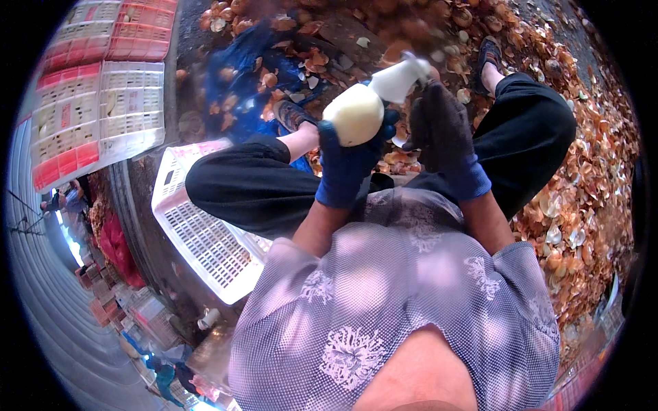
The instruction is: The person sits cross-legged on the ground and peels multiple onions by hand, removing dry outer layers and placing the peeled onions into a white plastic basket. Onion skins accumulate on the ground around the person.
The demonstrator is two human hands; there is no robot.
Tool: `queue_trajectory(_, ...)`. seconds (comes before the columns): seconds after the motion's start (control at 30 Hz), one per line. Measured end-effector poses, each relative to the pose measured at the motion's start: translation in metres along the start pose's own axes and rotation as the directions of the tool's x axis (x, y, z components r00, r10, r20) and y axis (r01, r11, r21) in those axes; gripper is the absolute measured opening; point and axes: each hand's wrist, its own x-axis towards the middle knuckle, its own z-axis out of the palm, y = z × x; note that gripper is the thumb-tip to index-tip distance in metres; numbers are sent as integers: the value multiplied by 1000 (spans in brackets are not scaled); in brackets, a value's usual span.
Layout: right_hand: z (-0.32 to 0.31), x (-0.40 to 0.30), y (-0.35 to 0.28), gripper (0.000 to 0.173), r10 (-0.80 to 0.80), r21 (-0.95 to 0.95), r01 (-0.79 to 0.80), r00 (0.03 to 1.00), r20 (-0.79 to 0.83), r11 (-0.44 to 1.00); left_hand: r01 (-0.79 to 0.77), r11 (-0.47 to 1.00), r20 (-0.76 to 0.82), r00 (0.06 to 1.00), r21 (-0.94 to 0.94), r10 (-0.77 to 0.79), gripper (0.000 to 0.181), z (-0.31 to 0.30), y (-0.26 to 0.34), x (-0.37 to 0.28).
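A peeled, pale onion (353,114) sits in my left hand (345,167), gloved in blue, with the fingers wrapped around its far side and the thumb along its near side. Just right of it, my right hand (444,128) wears a dark, soiled glove with a blue cuff. A white onion layer (397,81) stretches from the onion's upper right to my right fingertips, which pinch it. Something small and shiny shows by those fingertips, too blurred to tell whether it is a blade. Both hands are raised over my lap.
A white plastic crate (205,241) stands by my left leg. Stacked red and white crates (97,113) fill the upper left. Onion skins (576,221) pile up on the right. Blue netting (247,77) and unpeeled onions (270,79) lie ahead. Other people (167,377) appear at lower left.
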Motion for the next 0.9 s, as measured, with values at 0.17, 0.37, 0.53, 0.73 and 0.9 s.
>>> queue_trajectory(0.17, -3, 4, -23, 39, 242, 227, -183, 933, -268, 956, -86, 904, 249, 946, -419, 206, 89, 1, 49, -9)
queue_trajectory(0.37, -28, 4, -21, 40, 360, 380, -169, 776, -518, 910, -784, 564, -29, 590, -261, 807, 116, -48, 206, -129)
queue_trajectory(0.53, -56, 0, -4, 54, 388, 648, -331, 920, 59, 686, -827, 532, -204, 560, -180, 803, 112, -49, 199, -132)
queue_trajectory(0.73, -81, 26, -113, 59, 74, 554, -123, 991, 110, 823, -485, 613, 386, 873, 624, 298, 40, -17, 85, 56)
queue_trajectory(0.9, -135, 61, -143, 54, -199, 413, 104, 961, 193, 905, -104, 429, 185, 971, 897, -151, 47, -8, -58, 179)
